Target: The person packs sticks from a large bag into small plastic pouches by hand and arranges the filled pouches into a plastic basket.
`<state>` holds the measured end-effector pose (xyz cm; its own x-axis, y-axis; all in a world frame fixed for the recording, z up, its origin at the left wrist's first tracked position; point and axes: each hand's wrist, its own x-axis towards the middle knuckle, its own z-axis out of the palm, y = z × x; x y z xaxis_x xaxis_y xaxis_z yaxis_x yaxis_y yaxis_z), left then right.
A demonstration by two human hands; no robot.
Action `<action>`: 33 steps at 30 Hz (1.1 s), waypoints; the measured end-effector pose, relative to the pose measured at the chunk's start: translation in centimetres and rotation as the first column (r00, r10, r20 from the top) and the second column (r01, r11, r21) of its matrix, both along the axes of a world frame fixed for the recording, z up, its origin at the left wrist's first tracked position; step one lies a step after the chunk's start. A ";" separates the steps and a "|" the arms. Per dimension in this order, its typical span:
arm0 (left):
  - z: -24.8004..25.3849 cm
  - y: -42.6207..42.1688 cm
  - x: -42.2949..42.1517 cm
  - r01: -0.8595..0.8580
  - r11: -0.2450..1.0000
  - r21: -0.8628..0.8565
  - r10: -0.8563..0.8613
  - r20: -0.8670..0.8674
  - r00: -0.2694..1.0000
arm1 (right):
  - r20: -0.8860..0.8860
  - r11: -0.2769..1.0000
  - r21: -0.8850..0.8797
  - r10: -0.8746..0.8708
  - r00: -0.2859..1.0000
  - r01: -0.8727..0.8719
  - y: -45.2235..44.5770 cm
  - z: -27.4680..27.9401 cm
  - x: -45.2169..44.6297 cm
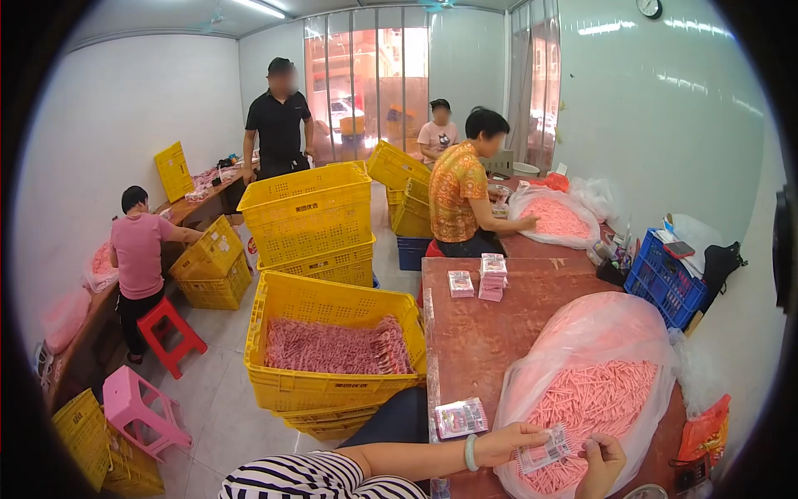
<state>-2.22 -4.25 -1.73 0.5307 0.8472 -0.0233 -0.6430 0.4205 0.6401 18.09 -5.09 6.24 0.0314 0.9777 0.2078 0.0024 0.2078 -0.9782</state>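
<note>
My left hand (509, 442), with a pale green bangle at the wrist, pinches the edge of a small clear printed packet (544, 454). Close to the packet's right side is my right hand (603, 464), its thumb and fingers closed together; what they hold, if anything, I cannot make out. Both hands are over a large clear plastic bag (532, 366) lying open on the table. Loose pink sticks (603, 395) fill the bag. To the left of my hands, a small stack of printed packets (461, 417) lies at the table's edge.
More packet stacks (492, 274) stand farther up the red-brown table (465, 333). A yellow crate (332, 384) of pink packets stands at its left. A blue basket (665, 279) is on the right. Several people work around the room; one person (461, 195) sits at the table's far end.
</note>
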 end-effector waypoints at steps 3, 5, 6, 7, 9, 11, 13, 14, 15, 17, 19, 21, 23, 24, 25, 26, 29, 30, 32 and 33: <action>0.0 0.0 0.0 0.001 1.000 0.015 0.000 -0.028 1.000 | 0.017 0.999 0.028 -0.041 0.999 0.040 0.3 -0.6 0.3; 0.0 0.0 0.1 0.005 1.000 0.013 -0.004 -0.035 0.999 | -0.009 0.996 0.029 -0.085 0.996 0.085 0.3 -0.6 0.3; -0.1 0.1 0.2 0.008 1.000 0.006 -0.008 -0.032 0.999 | -0.056 0.974 0.119 -0.188 0.981 0.193 0.3 -0.5 0.7; -0.1 0.1 0.2 0.011 1.000 -0.004 -0.011 -0.029 1.000 | -0.112 0.932 0.201 -0.283 0.953 0.300 0.2 0.1 1.3; 0.4 0.1 0.1 0.010 1.000 0.005 -0.010 -0.059 0.998 | -0.209 0.743 0.378 -0.513 0.833 0.552 -1.0 2.2 2.3; 1.2 -0.1 0.2 -0.015 1.000 0.004 0.015 -0.062 0.998 | -0.319 0.425 0.499 -0.720 0.616 0.755 -3.2 5.9 3.8; 1.2 0.0 -0.1 -0.050 0.993 0.109 0.058 -0.076 0.995 | -0.371 0.215 0.542 -0.806 0.461 0.813 -5.1 6.5 6.0; 0.7 -0.4 0.2 -0.064 0.983 0.169 0.078 -0.079 0.994 | -0.380 0.153 0.573 -0.821 0.426 0.805 -5.4 6.0 8.1; 0.3 -0.3 0.3 -0.044 0.987 0.155 0.058 -0.086 0.995 | -0.429 0.058 0.591 -0.822 0.375 0.805 -5.3 6.1 8.7; 0.4 -0.4 0.6 -0.059 0.988 0.146 0.080 -0.143 0.987 | -0.304 0.262 0.527 -0.830 0.468 0.808 -4.4 5.3 8.4; 0.0 -0.5 0.7 -0.063 0.988 0.141 0.088 -0.177 0.980 | -0.276 0.486 0.418 -0.737 0.617 0.767 -3.6 4.6 6.7; -1.2 -0.5 0.8 -0.039 0.986 0.162 0.070 -0.190 0.979 | -0.254 0.678 0.377 -0.580 0.774 0.631 -1.2 1.4 7.0; -1.6 -0.5 0.5 -0.029 0.985 0.169 0.065 -0.211 0.975 | -0.134 0.793 0.389 -0.455 0.880 0.469 3.0 -6.3 12.4; -1.6 -0.7 0.6 -0.027 0.986 0.164 0.064 -0.221 0.973 | -0.124 0.799 0.369 -0.464 0.877 0.475 2.2 -4.1 10.2; -1.1 -0.7 0.6 -0.025 0.987 0.156 0.061 -0.229 0.972 | -0.109 0.805 0.348 -0.474 0.874 0.480 -0.3 0.1 6.1; -0.4 -0.9 0.4 -0.014 0.990 0.138 0.043 -0.213 0.976 | -0.086 0.815 0.322 -0.482 0.872 0.482 -2.1 2.6 3.5; 0.0 -1.6 0.9 -0.014 0.995 0.097 0.033 -0.188 0.982 | 0.008 0.842 0.304 -0.469 0.883 0.445 -2.5 3.1 2.9; 0.2 -1.8 0.9 -0.016 0.993 0.121 0.041 -0.201 0.979 | 0.031 0.850 0.304 -0.459 0.888 0.429 -2.5 3.1 2.8; 1.0 -2.4 0.9 -0.019 0.986 0.164 0.056 -0.221 0.974 | 0.035 0.860 0.307 -0.438 0.898 0.408 -2.8 3.1 2.8; 1.1 -2.5 1.0 -0.009 0.985 0.175 0.051 -0.235 0.971 | 0.038 0.863 0.310 -0.429 0.902 0.398 -2.9 3.2 2.9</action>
<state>-1.23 -6.75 -0.60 0.5019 0.8649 0.0008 -0.4738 0.2742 0.8369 21.01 -7.95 9.41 0.3823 0.7757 0.5021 0.2476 0.4376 -0.8644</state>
